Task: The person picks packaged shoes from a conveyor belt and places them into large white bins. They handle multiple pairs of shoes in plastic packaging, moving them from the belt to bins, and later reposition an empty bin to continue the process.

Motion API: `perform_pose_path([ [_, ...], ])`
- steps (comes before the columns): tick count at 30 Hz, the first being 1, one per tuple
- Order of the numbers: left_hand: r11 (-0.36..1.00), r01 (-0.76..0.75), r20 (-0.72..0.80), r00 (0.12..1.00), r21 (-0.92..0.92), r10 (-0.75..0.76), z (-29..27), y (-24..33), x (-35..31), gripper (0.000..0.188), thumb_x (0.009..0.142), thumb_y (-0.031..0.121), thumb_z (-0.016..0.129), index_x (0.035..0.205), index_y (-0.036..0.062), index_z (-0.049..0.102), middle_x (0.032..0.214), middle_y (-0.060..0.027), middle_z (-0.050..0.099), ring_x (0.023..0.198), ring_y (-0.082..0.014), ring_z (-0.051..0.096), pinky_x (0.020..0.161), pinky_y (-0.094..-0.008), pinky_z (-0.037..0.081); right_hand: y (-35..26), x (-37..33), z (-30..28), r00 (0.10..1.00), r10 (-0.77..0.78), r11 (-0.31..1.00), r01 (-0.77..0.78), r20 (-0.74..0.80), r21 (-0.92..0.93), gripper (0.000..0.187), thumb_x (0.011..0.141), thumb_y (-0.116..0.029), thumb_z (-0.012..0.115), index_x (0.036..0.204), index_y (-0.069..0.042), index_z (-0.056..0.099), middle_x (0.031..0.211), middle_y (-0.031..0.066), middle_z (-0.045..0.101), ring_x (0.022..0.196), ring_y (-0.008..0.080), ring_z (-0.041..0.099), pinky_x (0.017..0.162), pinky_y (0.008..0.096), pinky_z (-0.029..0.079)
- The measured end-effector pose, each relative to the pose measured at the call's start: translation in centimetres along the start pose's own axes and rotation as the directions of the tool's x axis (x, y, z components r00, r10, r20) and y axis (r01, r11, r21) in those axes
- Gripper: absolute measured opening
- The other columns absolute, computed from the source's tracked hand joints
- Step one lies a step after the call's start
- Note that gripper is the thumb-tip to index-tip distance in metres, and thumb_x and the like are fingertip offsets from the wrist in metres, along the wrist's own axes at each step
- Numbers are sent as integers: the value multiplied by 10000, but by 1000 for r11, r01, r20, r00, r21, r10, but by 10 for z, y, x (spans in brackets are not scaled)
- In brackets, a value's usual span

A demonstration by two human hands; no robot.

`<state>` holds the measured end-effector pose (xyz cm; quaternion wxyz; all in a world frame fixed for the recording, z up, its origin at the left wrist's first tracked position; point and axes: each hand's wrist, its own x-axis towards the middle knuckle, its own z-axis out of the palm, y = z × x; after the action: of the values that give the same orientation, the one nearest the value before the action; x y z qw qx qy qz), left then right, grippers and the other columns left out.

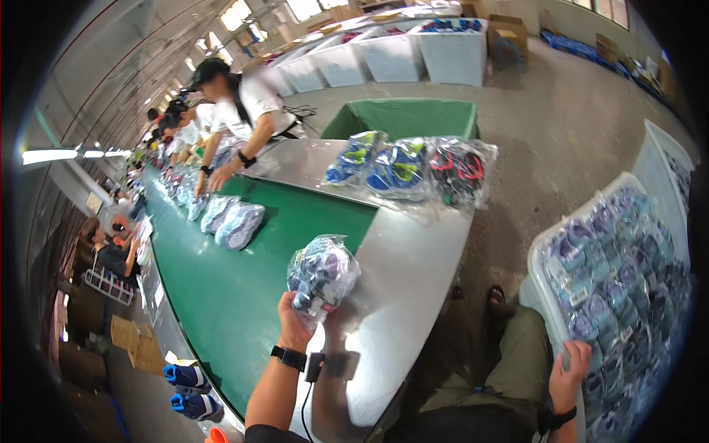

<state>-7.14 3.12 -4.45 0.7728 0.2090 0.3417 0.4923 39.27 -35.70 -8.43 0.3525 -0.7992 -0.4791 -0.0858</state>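
My left hand [294, 325] grips a clear plastic bag of shoes [323, 277], grey-purple and teal, held up over the metal edge of the table. Its fingers are partly hidden behind the bag. Down at the right, my right hand [569, 367] is closed over the rim of a white plastic bin [545, 255]. That bin is filled with rows of bagged purple and teal shoes [609, 273]. On the green conveyor belt [214, 310], more bagged light-coloured shoes [235, 220] lie to the left of my held bag.
Bagged blue-green shoes [397, 168] and black-red shoes [456, 176] lie on the metal tabletop [417, 251]. Behind them stands a green bin [413, 117]. A co-worker [251, 111] reaches over the belt. Blue shoes [188, 391] sit at lower left; white bins [450, 59] line the back.
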Motion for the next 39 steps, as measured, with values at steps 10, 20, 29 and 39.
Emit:
perform_pose_path([
  [10,936,343,184,918,81,-352,100,-130,-66,709,833,201,589,1492,-4,429,1331,-188,613,1136,-336,652,973,-475,570,-86,44,-3,908,-6,688,-301,420,660,381,946,-134,709,1298,-4,642,1151,131,700,990,213,696,866,327,563],
  [20,890,103,629,671,445,-392,186,-217,-91,1151,781,111,774,1663,60,36,1582,-190,382,1421,-314,460,1178,-444,380,-74,32,-9,856,36,278,-504,515,818,761,1006,-182,695,1601,2,257,1498,101,489,1341,179,497,1146,384,406],
  [29,887,-159,822,474,434,-317,159,-227,-89,1183,824,178,864,1651,3,37,1653,-204,246,1515,-306,319,1235,-436,252,-55,-3,11,718,128,-389,-598,684,701,629,1074,-210,529,1615,-30,262,1474,131,549,1295,197,599,1102,380,493],
  [39,893,79,738,533,444,-414,165,-218,-83,1088,887,207,820,1646,-14,72,1638,-189,273,1509,-288,321,1237,-427,246,-57,5,7,684,70,-380,-654,726,654,718,1067,-356,566,1622,-40,239,1528,128,497,1366,214,545,1133,394,470],
])
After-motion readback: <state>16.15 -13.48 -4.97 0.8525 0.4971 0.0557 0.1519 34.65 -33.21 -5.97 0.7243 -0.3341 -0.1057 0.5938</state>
